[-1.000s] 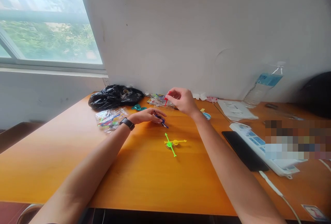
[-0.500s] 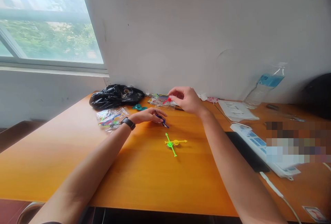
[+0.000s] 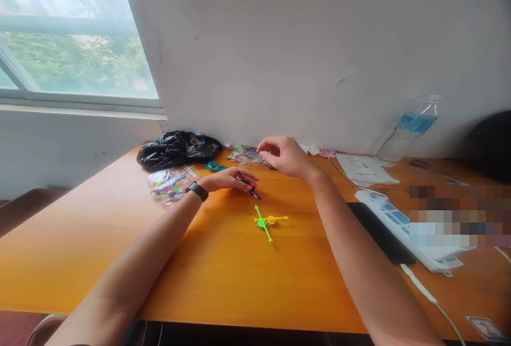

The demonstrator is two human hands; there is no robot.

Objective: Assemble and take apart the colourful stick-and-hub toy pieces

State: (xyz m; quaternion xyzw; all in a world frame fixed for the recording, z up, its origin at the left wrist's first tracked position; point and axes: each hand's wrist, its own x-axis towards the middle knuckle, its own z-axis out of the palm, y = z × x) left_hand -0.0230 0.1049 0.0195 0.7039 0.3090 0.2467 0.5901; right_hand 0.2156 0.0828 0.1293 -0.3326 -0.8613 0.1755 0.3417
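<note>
The person wears a black wristband [image 3: 197, 190] on the left wrist, just behind the left grip [image 3: 223, 180], which is a bare human hand. The band is rather wide and smooth, with a flat, dark face of rectangular shape (it resembles a slim watch, but any marking is too small to read). The left forearm [image 3: 147, 253] is bare, narrow near the band and thicker toward the elbow. At the lower border of the view, a thin dark edge [image 3: 79, 344] lies against this arm; whether it is a sleeve, one cannot tell. The right grip [image 3: 288, 157] and right forearm [image 3: 347, 234] are bare.
</note>
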